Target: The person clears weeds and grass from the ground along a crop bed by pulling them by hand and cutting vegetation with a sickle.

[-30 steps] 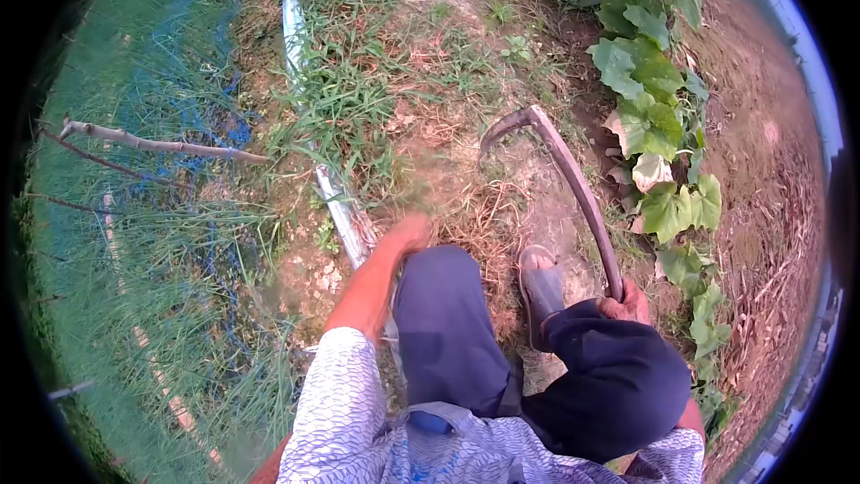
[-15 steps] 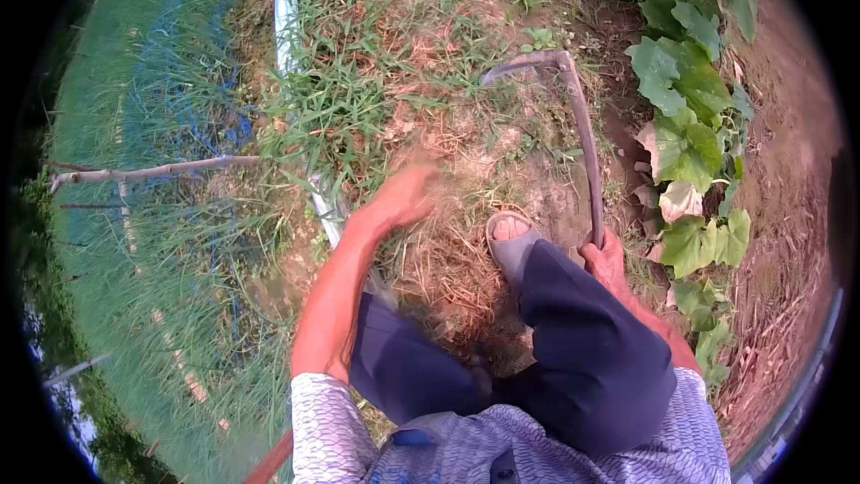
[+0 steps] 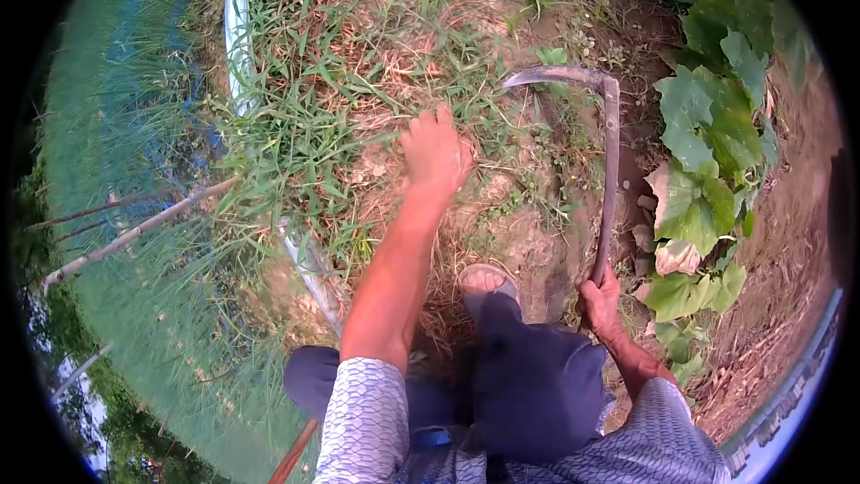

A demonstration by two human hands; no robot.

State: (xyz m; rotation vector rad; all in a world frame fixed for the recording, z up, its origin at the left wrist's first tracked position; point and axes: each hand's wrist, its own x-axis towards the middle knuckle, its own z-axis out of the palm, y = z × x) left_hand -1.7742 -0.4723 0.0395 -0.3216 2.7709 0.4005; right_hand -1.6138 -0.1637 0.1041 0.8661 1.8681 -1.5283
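My right hand [image 3: 600, 302] is wrapped round the lower end of the wooden handle of a sickle [image 3: 612, 170]. The sickle's curved blade points left, above the weedy soil. My left hand [image 3: 436, 151] is down at the patch of grass and weeds [image 3: 313, 116], back of the hand up and fingers curled toward the ground. What lies under those fingers is hidden; dry stalks and green blades surround them. Below the hand, loose dry grass [image 3: 439, 305] covers the soil by my sandalled foot [image 3: 484, 280].
Green netting [image 3: 125, 305] with blue strands runs along the left, with a wooden pole [image 3: 134, 237] across it. A pale pipe-like strip [image 3: 239, 49] lies at the bed's left edge. Broad-leaved plants [image 3: 703, 206] grow to the right, beside brown soil [image 3: 788, 242].
My left hand has moved forward and slightly right, from above the dry grass to the weeds. The sickle stays in my right hand, which sits slightly lower in view. The view has shifted.
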